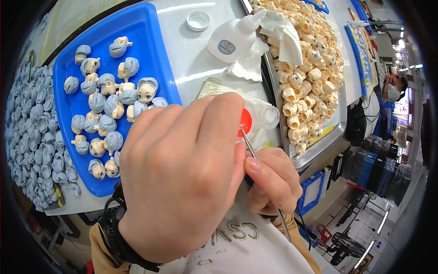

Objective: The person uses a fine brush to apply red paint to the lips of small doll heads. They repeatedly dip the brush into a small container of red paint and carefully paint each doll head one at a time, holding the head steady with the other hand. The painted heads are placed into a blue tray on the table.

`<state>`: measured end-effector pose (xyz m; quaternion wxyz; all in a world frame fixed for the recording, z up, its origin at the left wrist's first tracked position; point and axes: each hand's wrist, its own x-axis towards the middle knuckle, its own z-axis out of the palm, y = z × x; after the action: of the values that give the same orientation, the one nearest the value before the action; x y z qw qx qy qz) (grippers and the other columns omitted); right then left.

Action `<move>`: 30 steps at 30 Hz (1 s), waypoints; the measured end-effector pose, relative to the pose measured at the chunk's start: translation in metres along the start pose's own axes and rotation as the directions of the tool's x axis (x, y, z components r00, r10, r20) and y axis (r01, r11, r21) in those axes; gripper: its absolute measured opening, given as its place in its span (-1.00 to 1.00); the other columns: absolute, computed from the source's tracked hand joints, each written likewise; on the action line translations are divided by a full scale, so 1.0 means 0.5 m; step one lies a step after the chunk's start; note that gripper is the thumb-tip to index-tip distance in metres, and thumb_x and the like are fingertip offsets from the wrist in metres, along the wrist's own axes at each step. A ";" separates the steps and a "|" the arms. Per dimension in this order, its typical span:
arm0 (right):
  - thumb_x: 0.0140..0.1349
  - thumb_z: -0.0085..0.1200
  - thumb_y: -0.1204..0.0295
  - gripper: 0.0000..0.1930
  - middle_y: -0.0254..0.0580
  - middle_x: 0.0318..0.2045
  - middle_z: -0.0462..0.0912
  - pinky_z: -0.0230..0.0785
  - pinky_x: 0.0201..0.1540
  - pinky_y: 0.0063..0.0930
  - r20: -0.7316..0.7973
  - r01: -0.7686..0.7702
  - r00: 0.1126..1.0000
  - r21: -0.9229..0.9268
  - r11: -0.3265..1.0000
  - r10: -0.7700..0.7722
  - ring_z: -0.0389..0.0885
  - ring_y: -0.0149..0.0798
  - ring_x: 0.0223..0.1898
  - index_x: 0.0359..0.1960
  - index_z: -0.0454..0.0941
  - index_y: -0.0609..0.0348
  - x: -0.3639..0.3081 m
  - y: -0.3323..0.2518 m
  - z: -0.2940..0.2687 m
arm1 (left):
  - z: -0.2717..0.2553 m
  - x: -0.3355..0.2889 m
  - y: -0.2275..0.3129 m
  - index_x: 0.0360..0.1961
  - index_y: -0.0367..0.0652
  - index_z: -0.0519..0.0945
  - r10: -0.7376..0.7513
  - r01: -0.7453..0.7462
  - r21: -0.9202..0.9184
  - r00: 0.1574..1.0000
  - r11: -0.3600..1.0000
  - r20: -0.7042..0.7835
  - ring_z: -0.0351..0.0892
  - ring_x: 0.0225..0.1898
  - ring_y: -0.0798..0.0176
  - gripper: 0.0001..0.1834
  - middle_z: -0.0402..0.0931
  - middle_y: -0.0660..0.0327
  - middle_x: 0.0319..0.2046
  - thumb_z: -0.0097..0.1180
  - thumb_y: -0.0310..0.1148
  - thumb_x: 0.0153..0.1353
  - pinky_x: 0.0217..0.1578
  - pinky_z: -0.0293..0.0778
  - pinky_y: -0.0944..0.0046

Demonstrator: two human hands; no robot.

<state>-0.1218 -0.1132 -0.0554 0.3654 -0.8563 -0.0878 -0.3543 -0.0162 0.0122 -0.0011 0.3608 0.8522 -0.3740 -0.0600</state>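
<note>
My left hand (182, 155), with a dark watch (114, 228) at the wrist, is closed with its fingers curled, and whatever it holds is hidden behind it. My right hand (273, 182) pinches a slender pointed metal tool (251, 148) between thumb and finger. The tool's tip reaches the edge of a round red surface (246, 121) beside my left fingers; I cannot tell whether they touch. Close by stands a small clear cup (270, 117) on a pale, worn pad (207, 87).
A blue tray (164, 55) holds several doll heads with blue-grey hair. Blue-grey hair pieces (36, 132) heap at the left. On the right, a metal tray (315, 155) carries many cream head parts (310, 77). A white squeeze bottle (232, 39), tissue (283, 34) and round lid (198, 20) lie between.
</note>
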 end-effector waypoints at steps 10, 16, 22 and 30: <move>-0.12 0.11 0.73 -0.63 -0.04 -0.41 0.61 0.43 -0.52 -0.44 0.001 -0.045 0.999 0.041 0.998 0.045 0.59 -0.17 -0.51 -0.17 0.58 0.34 0.004 -0.006 -0.014 | -0.005 0.001 0.004 -0.23 -0.19 0.51 -0.016 0.016 -0.027 1.000 1.000 0.010 0.51 -0.39 0.08 -0.59 0.57 0.16 -0.34 0.28 -0.57 -0.21 -0.32 0.39 0.19; -0.20 0.08 0.76 -0.61 -0.07 -0.49 0.60 0.42 -0.54 -0.50 0.116 -0.202 0.974 0.052 0.978 0.195 0.57 -0.21 -0.55 -0.21 0.58 0.39 0.039 -0.027 -0.041 | -0.003 -0.001 0.002 -0.22 -0.19 0.51 -0.026 0.027 -0.030 0.999 0.999 0.019 0.52 -0.38 0.07 -0.59 0.58 0.15 -0.33 0.28 -0.57 -0.20 -0.32 0.40 0.18; -0.23 0.07 0.80 -0.54 -0.08 -0.45 0.60 0.39 -0.53 -0.56 0.166 -0.282 0.949 0.055 0.958 0.270 0.53 -0.28 -0.56 -0.15 0.58 0.39 0.060 -0.033 -0.047 | -0.003 -0.001 0.000 -0.19 -0.19 0.50 -0.017 0.018 -0.025 0.999 1.000 0.027 0.51 -0.39 0.04 -0.56 0.57 0.13 -0.34 0.28 -0.57 -0.20 -0.32 0.39 0.17; -0.19 0.06 0.82 -0.54 -0.02 -0.36 0.59 0.44 -0.46 -0.51 0.057 -0.193 0.980 0.085 0.978 0.188 0.56 -0.22 -0.47 -0.13 0.57 0.36 0.020 -0.025 -0.019 | 0.000 -0.002 0.004 -0.16 -0.19 0.49 -0.016 0.017 -0.012 1.000 1.000 0.021 0.50 -0.42 0.05 -0.55 0.56 0.12 -0.36 0.28 -0.57 -0.18 -0.36 0.36 0.17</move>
<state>-0.1245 -0.1119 -0.0373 0.4335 -0.8518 -0.0300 -0.2925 -0.0180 0.0118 0.0000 0.3613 0.8525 -0.3704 -0.0743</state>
